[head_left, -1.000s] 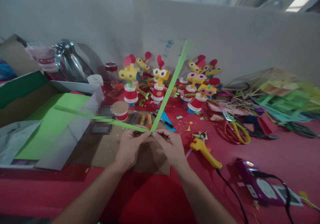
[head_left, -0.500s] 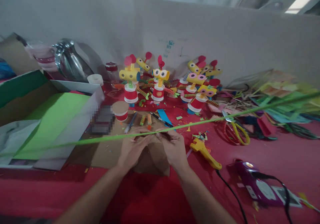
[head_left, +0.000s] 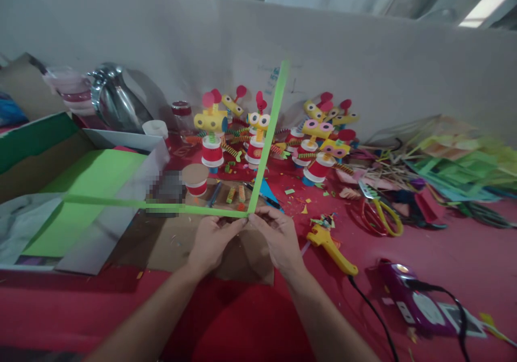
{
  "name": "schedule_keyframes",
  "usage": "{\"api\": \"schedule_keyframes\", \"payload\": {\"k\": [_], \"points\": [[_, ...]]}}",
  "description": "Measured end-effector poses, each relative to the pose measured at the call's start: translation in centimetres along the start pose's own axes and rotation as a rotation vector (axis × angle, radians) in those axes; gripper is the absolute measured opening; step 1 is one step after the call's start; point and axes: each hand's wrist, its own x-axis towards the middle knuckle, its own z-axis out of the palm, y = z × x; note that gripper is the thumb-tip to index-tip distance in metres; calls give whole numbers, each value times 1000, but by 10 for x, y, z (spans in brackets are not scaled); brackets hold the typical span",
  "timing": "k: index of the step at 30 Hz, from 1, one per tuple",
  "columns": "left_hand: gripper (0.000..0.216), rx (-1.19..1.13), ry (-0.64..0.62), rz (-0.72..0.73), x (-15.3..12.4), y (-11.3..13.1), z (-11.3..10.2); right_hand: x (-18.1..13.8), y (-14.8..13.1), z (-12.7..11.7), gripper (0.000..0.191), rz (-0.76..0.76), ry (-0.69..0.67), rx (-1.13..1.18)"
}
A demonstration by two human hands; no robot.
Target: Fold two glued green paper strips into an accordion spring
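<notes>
Between my two hands is a long green paper strip (head_left: 266, 152), bent into a corner where my fingertips meet. One length of it runs left over the box, and the other rises away from me in front of the paper figures. My left hand (head_left: 212, 241) pinches the strip at the corner. Right against it, my right hand (head_left: 278, 238) pinches the same spot with thumb and fingers. Both hands are above a piece of brown cardboard (head_left: 169, 243). Just beyond them lie small folded paper springs (head_left: 231, 195) and a pen (head_left: 214, 194).
Several cup figures (head_left: 319, 165) stand at the back. On the left are a white box (head_left: 91, 246) and a steel jug (head_left: 117, 101). To the right lie a yellow glue gun (head_left: 331, 249), scissors (head_left: 385, 216), a purple device (head_left: 420, 303) with cables, and paper strips (head_left: 456, 157).
The green strip was nearly straight across both hands. Its right length has swung up and left, making a sharp corner at my fingertips. My hands have barely moved.
</notes>
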Motion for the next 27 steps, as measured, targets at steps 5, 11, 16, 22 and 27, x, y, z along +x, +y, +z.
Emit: {"api": "schedule_keyframes", "payload": {"k": [5, 11, 16, 22, 27], "points": [[15, 44, -28, 12, 3, 0, -8, 1, 2, -1, 15, 82, 44, 25], [15, -97, 45, -87, 9, -5, -7, 1, 3, 3, 16, 121, 29, 41], [23, -356, -3, -245, 9, -10, -3, 0, 5, 4, 11, 109, 52, 68], [25, -407, 24, -287, 9, -14, -3, 1, 5, 4, 11, 89, 59, 52], [23, -379, 3, -291, 9, -16, -2, 1, 6, 6, 12, 76, 63, 10]]}}
